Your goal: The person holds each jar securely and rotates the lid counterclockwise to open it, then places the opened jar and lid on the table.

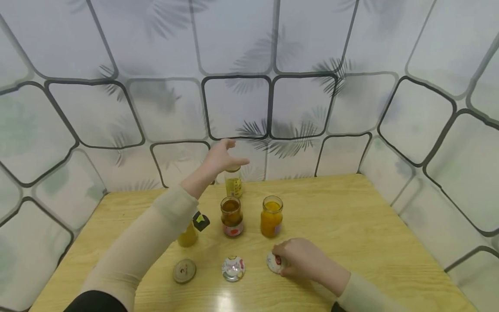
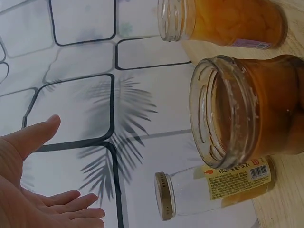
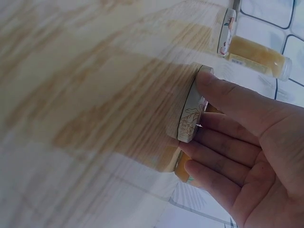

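Right hand (image 1: 302, 260) pinches a white lid (image 1: 274, 262); left hand (image 1: 221, 157) spreads wide

The white lid sits at lower centre-right of the head view, its edges in the right hand's narrow grip, thumb on one side and fingers on the other; whether it touches the worktop (image 1: 335, 208) is hard to tell. To its left lie a patterned lid (image 1: 233, 268) and a dull gold lid (image 1: 185, 271). Above, mid-frame, stand an orange jar (image 1: 271, 219) and a brown jar (image 1: 231, 216). A yellow jar (image 1: 188, 236), left of centre, is partly behind the sleeve (image 1: 156, 232). The left hand's wide grip holds nothing, near but apart from the capped jar (image 1: 234, 186) behind.
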Tool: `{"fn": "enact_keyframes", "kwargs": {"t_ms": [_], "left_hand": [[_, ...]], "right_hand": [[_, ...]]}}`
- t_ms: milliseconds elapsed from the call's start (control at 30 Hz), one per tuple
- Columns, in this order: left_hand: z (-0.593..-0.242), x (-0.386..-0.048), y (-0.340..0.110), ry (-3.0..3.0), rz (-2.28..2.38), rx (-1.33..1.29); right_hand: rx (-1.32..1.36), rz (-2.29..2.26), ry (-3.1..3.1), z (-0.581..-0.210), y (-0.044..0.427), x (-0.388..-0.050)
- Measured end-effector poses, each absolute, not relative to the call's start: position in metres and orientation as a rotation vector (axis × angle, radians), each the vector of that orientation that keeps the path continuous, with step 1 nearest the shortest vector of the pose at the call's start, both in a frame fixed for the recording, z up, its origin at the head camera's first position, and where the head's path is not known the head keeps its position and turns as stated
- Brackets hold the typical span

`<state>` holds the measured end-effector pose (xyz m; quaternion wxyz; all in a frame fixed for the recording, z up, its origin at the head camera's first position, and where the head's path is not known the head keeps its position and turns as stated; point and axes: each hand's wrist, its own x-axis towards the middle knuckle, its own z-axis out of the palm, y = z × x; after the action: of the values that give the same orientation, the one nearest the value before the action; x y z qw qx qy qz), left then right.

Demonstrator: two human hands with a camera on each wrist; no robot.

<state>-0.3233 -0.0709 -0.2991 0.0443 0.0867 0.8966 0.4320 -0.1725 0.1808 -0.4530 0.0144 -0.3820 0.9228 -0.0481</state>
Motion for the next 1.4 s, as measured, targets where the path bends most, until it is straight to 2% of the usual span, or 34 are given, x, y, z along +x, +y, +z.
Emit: {"fn": "enact_keyframes", "kwargs": {"t_ms": [400,767,1067,1400], "left_hand": [[-0.31,-0.34,-0.079,2.628,1.386,0.147],[-0.334,-0.352,-0.084,2.548,1.409,0.012],[-0.354,-0.356,-0.082,2.42,1.476,-0.112],[-0.374,-0.356,-0.08,2.41,1.519,-0.121]], "right_hand": [[-1.202,-0.156,2.866,-0.452,0.182,-0.171],[-1.165,-0.168,2.878,-0.457,0.182,-0.174],[-1.148,-0.201,2.861,-0.456,0.182,-0.174],[-1.142,-0.234,2.831,-0.455,0.184,-0.175]]}}
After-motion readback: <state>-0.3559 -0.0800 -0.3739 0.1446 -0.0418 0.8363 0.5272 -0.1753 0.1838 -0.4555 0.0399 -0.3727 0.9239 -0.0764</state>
